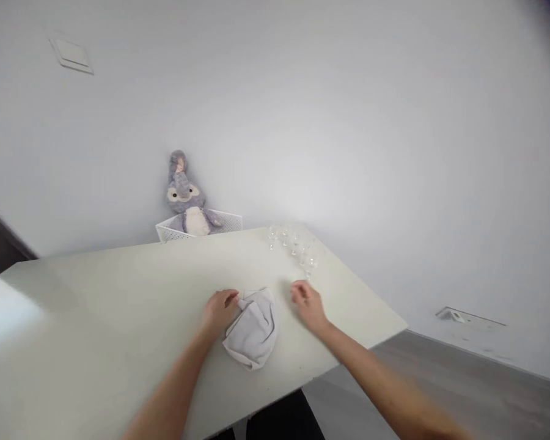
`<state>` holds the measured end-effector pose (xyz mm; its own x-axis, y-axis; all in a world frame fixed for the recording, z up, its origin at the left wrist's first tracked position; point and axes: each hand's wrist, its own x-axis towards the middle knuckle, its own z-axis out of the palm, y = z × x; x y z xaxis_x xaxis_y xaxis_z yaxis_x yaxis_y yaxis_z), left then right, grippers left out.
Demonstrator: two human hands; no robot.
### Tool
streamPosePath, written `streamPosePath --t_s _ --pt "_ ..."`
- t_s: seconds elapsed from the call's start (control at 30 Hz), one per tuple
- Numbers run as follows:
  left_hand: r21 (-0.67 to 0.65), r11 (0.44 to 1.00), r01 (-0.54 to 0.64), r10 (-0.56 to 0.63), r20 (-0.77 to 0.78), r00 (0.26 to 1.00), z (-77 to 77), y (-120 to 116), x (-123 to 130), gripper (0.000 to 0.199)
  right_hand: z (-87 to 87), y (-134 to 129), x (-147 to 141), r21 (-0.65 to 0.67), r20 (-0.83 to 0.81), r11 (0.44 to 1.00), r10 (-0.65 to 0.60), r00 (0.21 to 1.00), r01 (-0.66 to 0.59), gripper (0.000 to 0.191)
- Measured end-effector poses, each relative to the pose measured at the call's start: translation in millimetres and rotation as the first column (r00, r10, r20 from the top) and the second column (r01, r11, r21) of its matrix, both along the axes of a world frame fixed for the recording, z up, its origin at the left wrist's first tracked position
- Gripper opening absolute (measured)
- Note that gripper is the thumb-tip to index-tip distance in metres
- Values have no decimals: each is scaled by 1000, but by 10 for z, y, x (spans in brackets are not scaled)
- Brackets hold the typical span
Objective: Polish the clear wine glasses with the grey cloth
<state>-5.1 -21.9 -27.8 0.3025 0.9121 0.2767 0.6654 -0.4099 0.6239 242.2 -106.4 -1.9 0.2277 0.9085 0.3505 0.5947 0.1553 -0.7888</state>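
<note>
A light grey cloth (254, 330) lies crumpled and partly folded on the pale table, near its front edge. My left hand (222, 310) is at the cloth's upper left corner, thumb and fingers closed on its edge. To the right of the cloth, my right hand (308, 304) hovers at or just over the tabletop. Its fingers are loosely curled with a gap beside the thumb, slightly blurred, and I see nothing in them. Several small clear stemmed glasses (294, 245) stand in a slanting row beyond the right hand; the nearest glass (310, 265) is just past its fingertips.
The pale table (119, 299) has its right corner near the wall. Behind its far edge, a grey-and-white plush toy (187, 198) sits in a white perforated basket (231, 222). A dark seat or clothing (284, 418) shows below the front edge. Grey floor (421, 373) lies at right.
</note>
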Motion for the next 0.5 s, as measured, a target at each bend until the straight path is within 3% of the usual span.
streamPosePath --t_s 0.07,0.13,0.2,0.3,0.5 --pt "-50 998 -38 38 1 999 4 17 5 25 24 41 302 -14 -149 963 -268 952 269 32" --pt "-68 997 -42 42 1 999 8 25 2 26 21 136 536 -72 -174 939 -345 923 337 40" --pt "-68 997 -41 41 5 999 5 26 -3 25 -5 249 657 -172 -121 942 -310 943 287 47" --pt "-79 996 -38 39 18 999 -9 26 -11 25 -73 403 631 -289 -9 932 -231 973 219 42" --pt "-87 996 -28 32 44 999 -7 28 -13 24 -183 752 315 -330 210 914 -171 963 235 29"
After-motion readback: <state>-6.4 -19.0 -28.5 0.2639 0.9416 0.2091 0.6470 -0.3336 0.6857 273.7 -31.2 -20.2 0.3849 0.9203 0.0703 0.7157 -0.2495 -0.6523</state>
